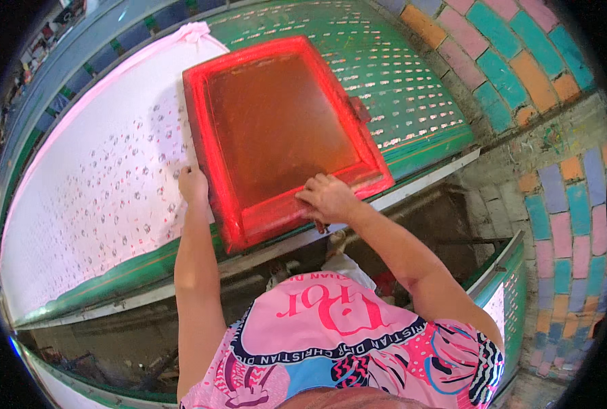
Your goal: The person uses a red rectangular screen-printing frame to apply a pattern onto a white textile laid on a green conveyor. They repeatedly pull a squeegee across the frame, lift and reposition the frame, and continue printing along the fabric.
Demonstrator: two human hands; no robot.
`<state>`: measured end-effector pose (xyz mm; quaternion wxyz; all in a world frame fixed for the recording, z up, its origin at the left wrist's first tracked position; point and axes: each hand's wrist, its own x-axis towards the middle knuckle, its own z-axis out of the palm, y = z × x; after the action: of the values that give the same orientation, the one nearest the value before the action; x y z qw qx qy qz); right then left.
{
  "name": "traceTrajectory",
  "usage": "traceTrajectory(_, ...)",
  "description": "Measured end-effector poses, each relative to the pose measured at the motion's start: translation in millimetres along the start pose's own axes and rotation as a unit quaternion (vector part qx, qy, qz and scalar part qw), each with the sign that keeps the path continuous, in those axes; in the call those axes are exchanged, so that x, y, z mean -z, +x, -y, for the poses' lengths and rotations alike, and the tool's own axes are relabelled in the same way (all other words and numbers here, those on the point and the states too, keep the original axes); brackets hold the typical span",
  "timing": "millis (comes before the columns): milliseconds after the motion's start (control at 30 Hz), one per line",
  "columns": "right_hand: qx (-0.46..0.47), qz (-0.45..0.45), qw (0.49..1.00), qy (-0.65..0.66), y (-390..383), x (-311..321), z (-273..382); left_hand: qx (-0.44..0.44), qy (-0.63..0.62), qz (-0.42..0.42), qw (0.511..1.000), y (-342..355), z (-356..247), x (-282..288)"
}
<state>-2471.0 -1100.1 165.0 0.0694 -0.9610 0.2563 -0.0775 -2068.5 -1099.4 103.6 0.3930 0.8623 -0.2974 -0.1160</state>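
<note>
A red-edged screen frame with a brown translucent middle lies on a long green table, overlapping the edge of white fabric printed with small motifs. My left hand is closed beside the frame’s left side, over the fabric; what its fingers grip is hidden. My right hand has its fingers curled over the frame’s near bar, with a small dark piece partly showing beneath it.
A metal rail runs along the table’s near edge, above a dark gap where I stand. Part of another green table is at lower right. Painted multicoloured blocks line the right side. Blurred clutter shows at the far upper left.
</note>
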Motion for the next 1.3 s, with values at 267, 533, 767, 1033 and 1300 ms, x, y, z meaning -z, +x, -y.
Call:
traceTrajectory(267, 0.047, -0.052, 0.986, 0.151, -35, 6, -29, -0.028, 0.096, -0.039, 0.994, 15, 19, -7)
traceTrajectory(533, -0.197, -0.275, 0.906, 0.253, -80, 29, -173, 0.071, 0.210, -0.028, 0.975, -6, -37, 0)
traceTrajectory(767, -0.293, -0.176, 0.664, 0.665, -65, 14, -255, 0.088, 0.244, -0.053, 0.964, -6, -34, 3)
traceTrajectory(1033, -0.254, -0.180, 0.625, 0.716, -43, 13, -239, 0.082, 0.227, -0.035, 0.970, -2, -19, 1)
traceTrajectory(1300, -0.245, -0.235, 0.576, 0.743, -45, 11, -240, 0.066, 0.164, -0.019, 0.984, -4, -19, -2)
